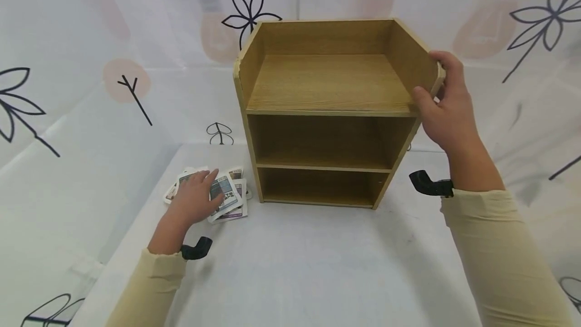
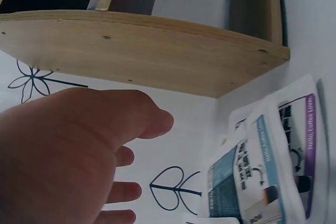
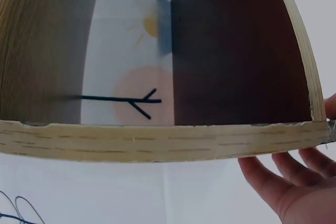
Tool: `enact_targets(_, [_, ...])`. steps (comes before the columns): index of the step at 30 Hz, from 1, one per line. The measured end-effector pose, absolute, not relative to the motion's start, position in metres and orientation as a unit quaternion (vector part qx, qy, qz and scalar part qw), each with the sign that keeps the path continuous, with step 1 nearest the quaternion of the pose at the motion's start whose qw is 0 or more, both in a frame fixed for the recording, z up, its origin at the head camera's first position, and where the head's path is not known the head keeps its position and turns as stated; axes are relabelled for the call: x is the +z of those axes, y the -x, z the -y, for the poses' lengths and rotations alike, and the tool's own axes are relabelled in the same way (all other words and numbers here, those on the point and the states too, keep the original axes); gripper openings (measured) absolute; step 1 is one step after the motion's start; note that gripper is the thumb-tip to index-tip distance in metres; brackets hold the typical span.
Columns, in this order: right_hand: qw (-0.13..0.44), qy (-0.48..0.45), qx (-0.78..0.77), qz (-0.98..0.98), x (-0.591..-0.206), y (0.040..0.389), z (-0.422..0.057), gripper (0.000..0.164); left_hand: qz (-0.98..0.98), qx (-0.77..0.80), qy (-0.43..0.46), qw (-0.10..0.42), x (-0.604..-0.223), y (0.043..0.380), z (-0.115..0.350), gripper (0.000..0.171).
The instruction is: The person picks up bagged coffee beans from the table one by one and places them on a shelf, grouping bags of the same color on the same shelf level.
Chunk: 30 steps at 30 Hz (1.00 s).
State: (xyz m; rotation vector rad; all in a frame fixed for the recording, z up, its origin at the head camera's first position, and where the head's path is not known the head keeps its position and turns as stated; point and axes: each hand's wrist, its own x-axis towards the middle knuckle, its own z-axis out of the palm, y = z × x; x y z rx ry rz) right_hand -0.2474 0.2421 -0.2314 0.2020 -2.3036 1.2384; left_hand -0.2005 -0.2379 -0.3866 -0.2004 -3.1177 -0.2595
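A small wooden shelf with a top tray and two lower compartments stands upright on the table. My right hand grips the upper edge of its right side panel, thumb inside and fingers outside. Fingers of that hand show against the panel's edge in the right wrist view. Left of the shelf lies a loose pile of flat printed coffee packets. Over the pile's left part is my left hand, fingers extended and nothing held. In the left wrist view the packets stand apart from the thumb.
The white table carries the shelf and the pile. Behind it hangs a pale curtain printed with flowers and bulbs. Each wrist wears a black camera mount, the right one below the shelf's side.
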Motion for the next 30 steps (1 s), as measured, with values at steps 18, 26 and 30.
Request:
enact_targets(18, [0.253, -0.086, 0.447, 0.854, -0.231, 0.247, -0.243, 0.059, 0.991, -0.098, 0.082, 0.032, -0.42, 0.197, 0.232, 0.064])
enact_targets(26, [0.257, -0.084, 0.447, 0.853, -0.232, 0.247, -0.242, 0.059, 0.992, -0.1, 0.072, 0.036, -0.434, 0.199, 0.227, 0.063])
enact_targets(30, [0.259, -0.075, 0.447, 0.853, -0.233, 0.247, -0.243, 0.058, 0.993, -0.089, 0.075, 0.037, -0.438, 0.199, 0.225, 0.063])
